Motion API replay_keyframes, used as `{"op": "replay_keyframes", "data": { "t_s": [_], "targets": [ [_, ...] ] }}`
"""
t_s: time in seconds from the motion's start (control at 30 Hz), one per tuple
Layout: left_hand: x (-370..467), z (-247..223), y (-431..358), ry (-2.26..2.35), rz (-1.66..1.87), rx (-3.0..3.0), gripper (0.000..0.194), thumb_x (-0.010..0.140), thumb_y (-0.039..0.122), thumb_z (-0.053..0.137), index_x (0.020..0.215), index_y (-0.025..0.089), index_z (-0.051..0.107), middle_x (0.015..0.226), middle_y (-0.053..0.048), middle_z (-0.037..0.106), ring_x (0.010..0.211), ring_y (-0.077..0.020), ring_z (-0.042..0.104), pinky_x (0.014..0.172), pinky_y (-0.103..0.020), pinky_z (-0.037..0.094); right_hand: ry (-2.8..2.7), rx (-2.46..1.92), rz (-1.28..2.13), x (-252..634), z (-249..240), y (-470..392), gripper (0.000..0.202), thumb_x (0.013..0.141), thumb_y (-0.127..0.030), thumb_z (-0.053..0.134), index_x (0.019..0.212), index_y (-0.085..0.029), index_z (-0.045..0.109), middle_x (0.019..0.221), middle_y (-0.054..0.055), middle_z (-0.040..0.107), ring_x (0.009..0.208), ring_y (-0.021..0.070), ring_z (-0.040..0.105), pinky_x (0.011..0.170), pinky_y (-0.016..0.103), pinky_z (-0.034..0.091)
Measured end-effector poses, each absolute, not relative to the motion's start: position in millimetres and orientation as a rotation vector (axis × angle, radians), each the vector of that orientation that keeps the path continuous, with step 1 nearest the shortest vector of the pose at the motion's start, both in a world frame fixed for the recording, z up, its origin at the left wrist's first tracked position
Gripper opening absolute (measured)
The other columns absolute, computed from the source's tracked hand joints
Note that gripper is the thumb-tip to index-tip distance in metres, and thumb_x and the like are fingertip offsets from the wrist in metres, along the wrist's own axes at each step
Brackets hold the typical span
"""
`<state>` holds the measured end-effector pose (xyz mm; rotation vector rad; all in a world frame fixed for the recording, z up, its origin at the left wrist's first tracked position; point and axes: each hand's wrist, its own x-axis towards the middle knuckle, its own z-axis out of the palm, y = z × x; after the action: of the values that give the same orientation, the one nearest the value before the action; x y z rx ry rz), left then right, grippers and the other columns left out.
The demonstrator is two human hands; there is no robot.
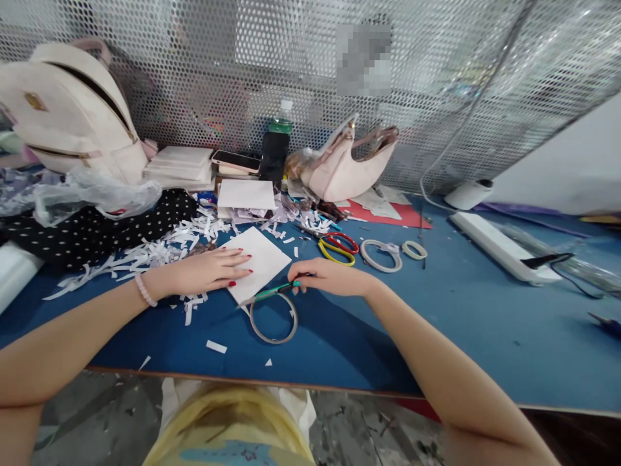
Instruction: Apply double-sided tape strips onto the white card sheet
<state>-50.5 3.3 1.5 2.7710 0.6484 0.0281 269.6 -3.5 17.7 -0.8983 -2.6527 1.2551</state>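
My left hand (211, 270) lies flat with fingers spread on a square white card (264, 255), which sits turned cornerwise on the table. At the card's right corner, my right hand (327, 277) is closed around a slim green-and-black utility knife (269, 293). The knife's thin end points left, across the card's near corner. Just below it is a narrow roll of tape (252, 330), with a short pale strip near the card's edge. My right fingers partly hide the knife's handle.
Paper shreds (160, 252) cover the left. Beyond are red-and-yellow scissors (337, 249), another tape roll (394, 265), a small ring (414, 250), stacked cards (246, 194), a bottle (281, 120), a pale handbag (352, 171) and a backpack (82, 120). A white power strip (502, 249) lies right.
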Motion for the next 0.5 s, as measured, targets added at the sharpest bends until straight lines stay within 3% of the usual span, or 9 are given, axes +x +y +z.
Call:
{"op": "replay_keyframes", "data": {
  "t_s": [0.27, 0.5],
  "targets": [
    [-53.4, 9.2, 0.8, 0.632, 0.026, 2.654, 0.045, 0.099, 0.019, 0.043, 0.142, 0.030, 0.050, 0.158, -0.001, 0.033, 0.149, -0.0224, 0.024, 0.124, -0.042, 0.016, -2.783, -0.871, 0.804, 267.0, 16.9, -6.4, 0.030, 0.099, -0.028, 0.038, 0.109, -0.019, 0.065, 0.108, 0.010, 0.067, 0.100, 0.0213, 0.060, 0.090, 0.035, 0.045],
    [-52.5, 2.7, 1.9, 0.629, 0.054, 2.672, 0.044, 0.099, 0.022, 0.042, 0.142, 0.028, 0.051, 0.158, -0.002, 0.034, 0.148, -0.0207, 0.026, 0.124, -0.041, 0.017, -2.961, -0.735, 0.418, 250.3, 18.1, -2.3, 0.036, 0.102, -0.042, 0.041, 0.100, -0.018, 0.068, 0.089, 0.009, 0.068, 0.089, 0.0222, 0.060, 0.080, 0.034, 0.039]
  ]
}}
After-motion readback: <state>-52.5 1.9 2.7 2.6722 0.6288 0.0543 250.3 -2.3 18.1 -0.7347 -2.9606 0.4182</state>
